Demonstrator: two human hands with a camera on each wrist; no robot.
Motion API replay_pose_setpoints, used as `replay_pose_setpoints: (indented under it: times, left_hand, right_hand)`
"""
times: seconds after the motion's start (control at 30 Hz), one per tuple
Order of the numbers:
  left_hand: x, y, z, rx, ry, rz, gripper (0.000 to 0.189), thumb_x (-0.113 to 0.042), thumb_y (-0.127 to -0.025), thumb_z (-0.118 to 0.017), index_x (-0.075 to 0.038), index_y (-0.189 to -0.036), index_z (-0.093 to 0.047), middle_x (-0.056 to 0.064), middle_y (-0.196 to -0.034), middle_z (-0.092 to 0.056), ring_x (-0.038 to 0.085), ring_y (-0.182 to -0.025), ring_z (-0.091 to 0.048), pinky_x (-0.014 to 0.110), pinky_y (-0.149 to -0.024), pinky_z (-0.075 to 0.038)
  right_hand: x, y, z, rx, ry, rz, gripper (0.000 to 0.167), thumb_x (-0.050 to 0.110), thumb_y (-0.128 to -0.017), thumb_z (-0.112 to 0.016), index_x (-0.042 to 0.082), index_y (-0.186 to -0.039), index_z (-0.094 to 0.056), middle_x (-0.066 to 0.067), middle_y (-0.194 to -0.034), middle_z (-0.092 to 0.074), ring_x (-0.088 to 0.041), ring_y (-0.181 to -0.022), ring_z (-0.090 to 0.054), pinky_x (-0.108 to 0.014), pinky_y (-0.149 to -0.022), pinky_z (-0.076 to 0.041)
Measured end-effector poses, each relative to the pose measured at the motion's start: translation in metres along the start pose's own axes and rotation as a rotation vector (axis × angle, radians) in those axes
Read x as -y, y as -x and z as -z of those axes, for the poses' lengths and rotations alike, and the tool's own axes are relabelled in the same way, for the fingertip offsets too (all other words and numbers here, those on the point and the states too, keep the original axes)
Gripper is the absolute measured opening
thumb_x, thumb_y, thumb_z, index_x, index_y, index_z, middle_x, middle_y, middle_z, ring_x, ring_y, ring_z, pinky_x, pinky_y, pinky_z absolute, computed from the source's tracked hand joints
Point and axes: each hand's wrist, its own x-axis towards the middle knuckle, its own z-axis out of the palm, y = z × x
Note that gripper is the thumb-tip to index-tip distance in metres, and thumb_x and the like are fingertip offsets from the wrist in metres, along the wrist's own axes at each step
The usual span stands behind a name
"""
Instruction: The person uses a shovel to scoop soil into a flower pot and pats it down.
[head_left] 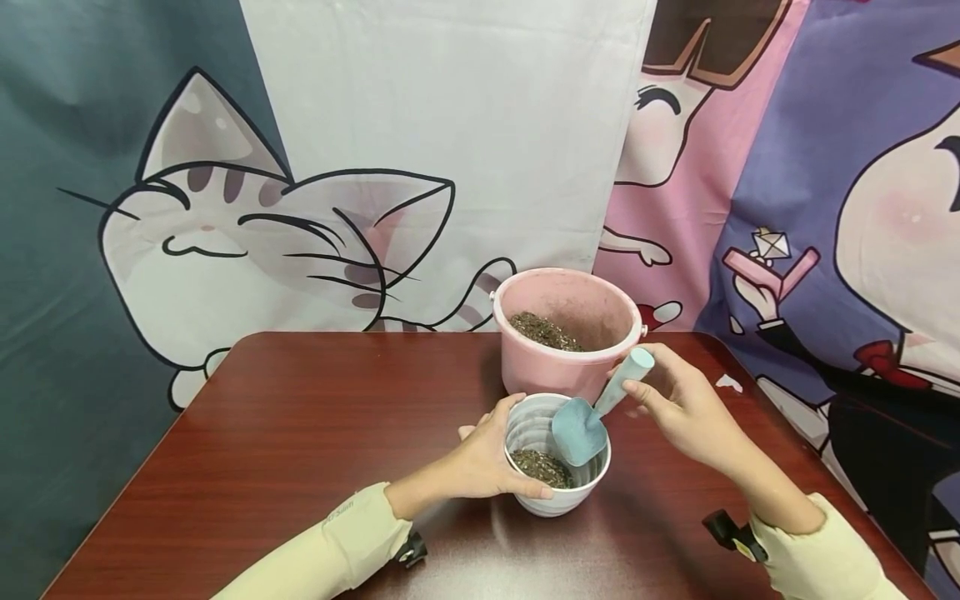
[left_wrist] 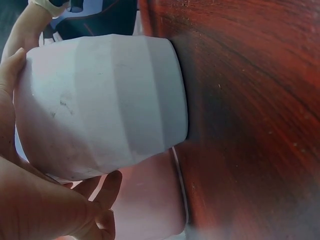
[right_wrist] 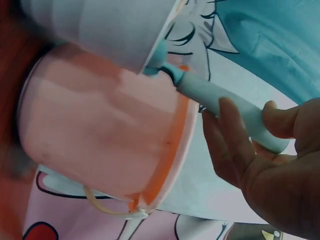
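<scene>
My left hand (head_left: 495, 462) grips the rim and side of a white ribbed pot (head_left: 558, 502), thumb over the near rim. Dark, flecked soil (head_left: 542, 468) covers part of the pot's bottom. In my right hand (head_left: 681, 410) is the pale handle of a small blue-green trowel (head_left: 579, 432), pinched between thumb and fingers. The trowel's blade points down inside the pot, against the right inner wall. From the right wrist view, the handle (right_wrist: 220, 100) slants out over the pot's rim. The left wrist view shows the pot's ribbed outside (left_wrist: 105, 105) close up.
Right behind the pot stands a pink bucket (head_left: 558, 377) with more soil (head_left: 543, 331) inside and a handle (right_wrist: 112, 212) hanging at its side. Both stand on a reddish-brown wooden table (head_left: 360, 400). A cartoon-printed cloth (head_left: 450, 100) hangs behind the table.
</scene>
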Motion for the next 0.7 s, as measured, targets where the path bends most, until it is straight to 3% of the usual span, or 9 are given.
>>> replay_pose_setpoints:
  times: [0.17,0.3,0.53,0.7]
  left_hand:
    - [-0.0003,-0.0005,-0.0002,0.001,-0.002,0.008,0.125,-0.043,-0.055,-0.097,-0.008,-0.152,-0.026,0.01,-0.137,-0.052,0.028,-0.12,-0.047,0.044,-0.087,-0.029]
    - [-0.0003,-0.0003,-0.0001,-0.008,0.0,0.002,0.124,-0.043,-0.055,-0.097,-0.008,-0.151,-0.027,0.009,-0.137,-0.054,0.028,-0.121,-0.047,0.043,-0.086,-0.028]
    - [-0.0007,-0.0002,0.0,-0.011,-0.008,0.006,0.125,-0.043,-0.055,-0.097,-0.008,-0.152,-0.026,0.009,-0.137,-0.053,0.028,-0.121,-0.048,0.045,-0.087,-0.029]
    - [-0.0008,0.0002,-0.0003,-0.004,0.003,0.008,0.126,-0.042,-0.055,-0.097,-0.007,-0.153,-0.025,0.011,-0.141,-0.05,0.029,-0.126,-0.046,0.05,-0.091,-0.029]
  right_hand:
    - [-0.0006,0.0002,0.0002,-0.013,0.127,0.12,0.04,-0.011,-0.088,-0.066,0.006,-0.123,-0.057,-0.004,-0.104,-0.07,-0.006,-0.073,-0.066,-0.026,-0.055,-0.055]
    - [-0.0001,-0.0017,0.0005,-0.026,0.177,0.157,0.043,-0.012,-0.085,-0.069,0.004,-0.123,-0.057,-0.006,-0.103,-0.07,-0.006,-0.067,-0.063,-0.023,-0.054,-0.052]
    - [-0.0001,-0.0036,0.0008,-0.015,0.169,0.106,0.039,-0.008,-0.088,-0.068,0.002,-0.123,-0.057,-0.007,-0.102,-0.069,-0.011,-0.058,-0.064,-0.028,-0.051,-0.054]
    - [-0.0034,-0.0081,0.0059,-0.039,0.016,-0.013,0.028,-0.005,-0.094,-0.063,-0.002,-0.121,-0.055,-0.002,-0.098,-0.067,-0.01,-0.065,-0.068,-0.035,-0.051,-0.057]
